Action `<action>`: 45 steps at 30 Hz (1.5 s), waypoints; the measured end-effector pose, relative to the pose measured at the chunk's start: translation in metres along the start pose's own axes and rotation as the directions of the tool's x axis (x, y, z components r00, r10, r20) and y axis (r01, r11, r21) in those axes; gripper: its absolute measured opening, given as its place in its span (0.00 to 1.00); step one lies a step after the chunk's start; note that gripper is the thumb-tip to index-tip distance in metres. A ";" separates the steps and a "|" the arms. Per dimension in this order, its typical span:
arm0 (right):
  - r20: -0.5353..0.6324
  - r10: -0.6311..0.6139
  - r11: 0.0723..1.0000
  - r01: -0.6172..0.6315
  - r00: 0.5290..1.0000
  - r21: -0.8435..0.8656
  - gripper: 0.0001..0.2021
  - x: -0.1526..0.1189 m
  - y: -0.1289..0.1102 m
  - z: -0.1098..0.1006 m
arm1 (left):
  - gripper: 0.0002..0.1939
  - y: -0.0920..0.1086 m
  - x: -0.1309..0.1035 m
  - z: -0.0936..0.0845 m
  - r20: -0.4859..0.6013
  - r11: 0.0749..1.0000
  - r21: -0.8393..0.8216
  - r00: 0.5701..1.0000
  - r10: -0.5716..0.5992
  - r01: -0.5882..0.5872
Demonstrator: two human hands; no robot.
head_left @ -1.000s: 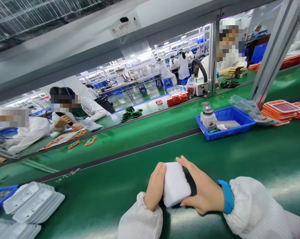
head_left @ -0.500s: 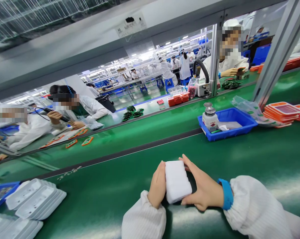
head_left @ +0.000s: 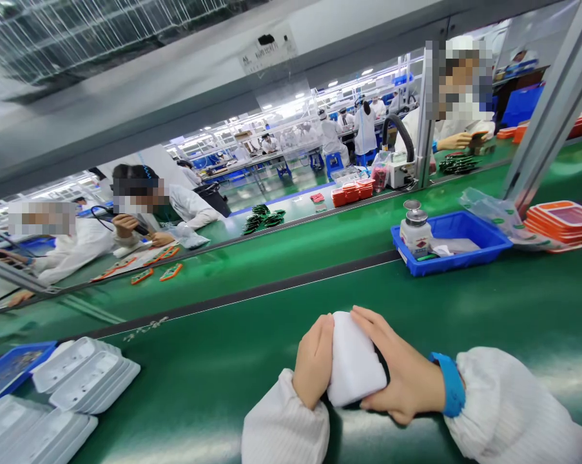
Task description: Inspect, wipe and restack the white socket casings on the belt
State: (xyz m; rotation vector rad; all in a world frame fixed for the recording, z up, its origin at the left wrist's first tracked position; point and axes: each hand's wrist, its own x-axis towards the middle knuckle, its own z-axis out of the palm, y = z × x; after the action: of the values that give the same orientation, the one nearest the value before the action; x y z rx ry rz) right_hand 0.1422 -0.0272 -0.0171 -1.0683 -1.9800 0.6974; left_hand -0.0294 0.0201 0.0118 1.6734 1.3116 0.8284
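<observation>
Between my two hands is a white block-shaped object point(head_left: 354, 364) with rounded corners and a dark part along its right and lower edges. What it is exactly I cannot make out. My left hand point(head_left: 313, 357) presses its fingers together along the left side. From the right, my right hand point(head_left: 404, 370) grips it, fingers over the top edge and thumb at the lower corner. A blue band point(head_left: 449, 385) circles the right wrist. Both hands are over the green work surface point(head_left: 213, 380), near its front edge.
Stacked white plastic trays point(head_left: 90, 380) lie at the left beside a blue tray point(head_left: 39, 351). At the right, a blue bin point(head_left: 465, 261) holds a metal-topped bottle point(head_left: 415, 231). Orange-edged frames point(head_left: 556, 225) are piled farther right. Co-workers sit across the bench behind metal posts point(head_left: 425, 122).
The view has shifted slightly, so the surroundings appear farther right. My right-hand fingers have closed farther over the top of the white object, and its white face looks smoother.
</observation>
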 end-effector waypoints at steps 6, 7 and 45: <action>0.033 -0.102 0.994 0.103 0.994 -0.038 0.59 0.001 -0.010 -0.003 | 0.20 0.013 -0.007 -0.004 0.008 0.976 0.215 0.999 -0.035 0.033; 0.039 -0.098 0.994 0.100 0.994 -0.033 0.59 0.002 -0.011 -0.003 | 0.19 0.014 -0.007 -0.004 0.011 0.975 0.218 0.999 -0.052 0.048; -0.451 0.319 0.790 0.029 0.833 0.613 0.25 0.013 0.002 -0.009 | 0.27 0.008 -0.019 0.031 0.286 0.374 -0.846 0.915 -0.286 0.381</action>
State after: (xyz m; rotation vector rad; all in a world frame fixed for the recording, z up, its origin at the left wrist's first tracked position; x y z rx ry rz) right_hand 0.1460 -0.0140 -0.0082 -0.8937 -1.0735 0.9139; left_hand -0.0029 -0.0059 0.0056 0.5261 0.8102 0.9317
